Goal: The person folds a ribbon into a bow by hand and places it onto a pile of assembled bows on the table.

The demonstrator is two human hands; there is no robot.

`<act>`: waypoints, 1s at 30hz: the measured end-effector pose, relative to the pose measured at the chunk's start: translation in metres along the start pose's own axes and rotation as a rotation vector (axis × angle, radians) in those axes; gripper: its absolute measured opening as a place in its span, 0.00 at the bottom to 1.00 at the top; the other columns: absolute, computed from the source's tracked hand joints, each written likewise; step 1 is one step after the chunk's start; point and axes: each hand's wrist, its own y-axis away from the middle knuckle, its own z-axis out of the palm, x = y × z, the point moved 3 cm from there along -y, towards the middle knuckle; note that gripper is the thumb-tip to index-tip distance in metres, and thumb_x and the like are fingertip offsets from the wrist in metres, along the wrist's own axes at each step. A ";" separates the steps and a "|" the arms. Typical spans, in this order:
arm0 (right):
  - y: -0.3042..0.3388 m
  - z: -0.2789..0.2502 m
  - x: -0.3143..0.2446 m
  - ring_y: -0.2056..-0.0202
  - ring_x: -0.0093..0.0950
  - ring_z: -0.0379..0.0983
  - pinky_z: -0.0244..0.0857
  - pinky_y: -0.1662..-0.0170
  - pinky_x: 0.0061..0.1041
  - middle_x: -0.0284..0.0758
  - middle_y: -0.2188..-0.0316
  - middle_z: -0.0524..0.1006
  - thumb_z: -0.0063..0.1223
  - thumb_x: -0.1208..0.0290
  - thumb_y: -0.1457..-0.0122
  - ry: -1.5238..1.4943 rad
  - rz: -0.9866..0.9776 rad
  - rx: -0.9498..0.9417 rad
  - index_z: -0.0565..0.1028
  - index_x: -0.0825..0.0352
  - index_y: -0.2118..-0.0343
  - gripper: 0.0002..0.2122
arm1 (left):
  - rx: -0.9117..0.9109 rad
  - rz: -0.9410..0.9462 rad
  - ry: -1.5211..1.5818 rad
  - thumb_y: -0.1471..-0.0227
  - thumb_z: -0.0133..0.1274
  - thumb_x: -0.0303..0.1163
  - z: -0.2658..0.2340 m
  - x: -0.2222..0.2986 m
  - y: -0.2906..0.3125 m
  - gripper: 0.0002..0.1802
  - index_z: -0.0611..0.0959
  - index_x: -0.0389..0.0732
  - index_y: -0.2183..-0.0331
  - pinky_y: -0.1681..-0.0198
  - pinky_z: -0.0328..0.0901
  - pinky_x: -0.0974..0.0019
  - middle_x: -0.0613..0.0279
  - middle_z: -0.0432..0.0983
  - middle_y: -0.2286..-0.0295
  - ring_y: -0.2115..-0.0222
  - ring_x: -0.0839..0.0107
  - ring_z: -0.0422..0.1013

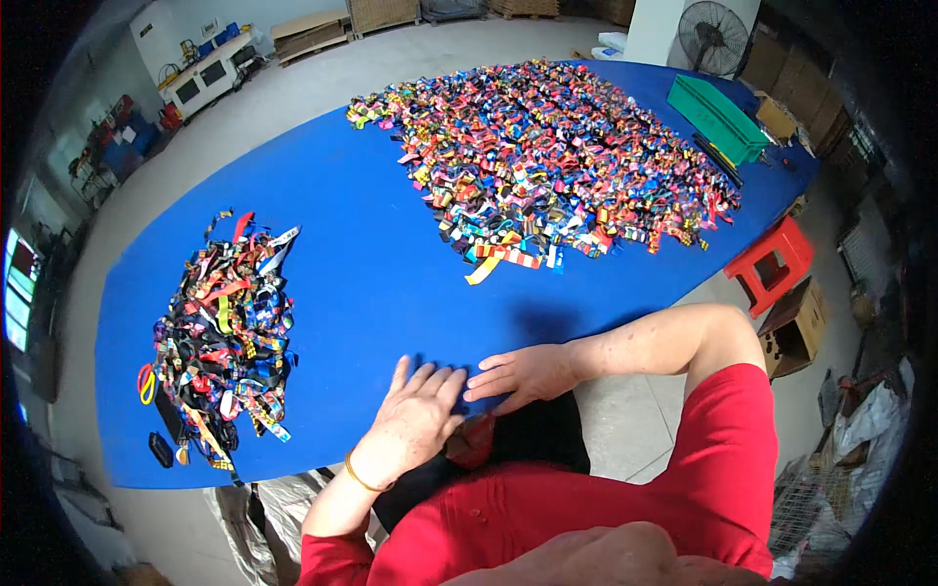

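Note:
My left hand [412, 416] lies at the near edge of the blue tabletop [362, 269], palm down, fingers stretched out and slightly apart. Close beside it, my right hand [526, 375] points leftward with its fingers extended, the tips near those of the left. Nothing shows in either hand; what may lie under the palms is hidden. Ahead of the right hand spreads a big heap of short, multicoloured fabric straps [557, 161]. To the left sits a smaller pile of patterned straps [230, 327], many of them dark.
A green plastic crate [718, 117] stands at the far right of the table. Past the right edge are a red stool [772, 264] and a cardboard box [796, 327]. A black case [161, 449] lies at the near left. A floor fan [713, 37] stands behind.

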 end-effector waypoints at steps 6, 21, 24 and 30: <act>0.006 0.011 0.009 0.28 0.46 0.55 0.50 0.28 0.52 0.48 0.29 0.59 0.55 0.74 0.46 -0.079 -0.003 0.071 0.76 0.59 0.48 0.20 | 0.530 0.443 0.613 0.49 0.63 0.26 -0.055 0.026 -0.028 0.06 0.85 0.36 0.66 0.46 0.69 0.46 0.57 0.81 0.71 0.70 0.58 0.77; 0.005 -0.018 0.000 0.28 0.36 0.56 0.51 0.26 0.46 0.35 0.27 0.59 0.52 0.71 0.40 -0.153 0.109 -0.055 0.77 0.53 0.45 0.19 | 0.509 1.126 1.959 0.28 0.39 0.51 -0.077 0.028 -0.022 0.36 0.72 0.42 0.86 0.66 0.77 0.46 0.65 0.63 0.90 0.91 0.71 0.55; 0.002 -0.017 0.002 0.29 0.34 0.58 0.52 0.27 0.45 0.34 0.28 0.61 0.53 0.72 0.40 -0.102 0.105 -0.002 0.79 0.53 0.52 0.14 | 0.510 1.186 2.025 0.27 0.40 0.48 -0.083 0.032 -0.015 0.34 0.71 0.43 0.86 0.67 0.77 0.46 0.66 0.65 0.89 0.91 0.72 0.55; 0.005 -0.006 0.004 0.28 0.35 0.55 0.51 0.26 0.46 0.34 0.27 0.59 0.53 0.69 0.42 -0.069 0.130 -0.073 0.79 0.54 0.52 0.14 | 0.571 1.171 2.191 0.32 0.47 0.53 -0.083 0.036 -0.006 0.33 0.71 0.42 0.84 0.71 0.71 0.47 0.63 0.64 0.86 0.90 0.66 0.59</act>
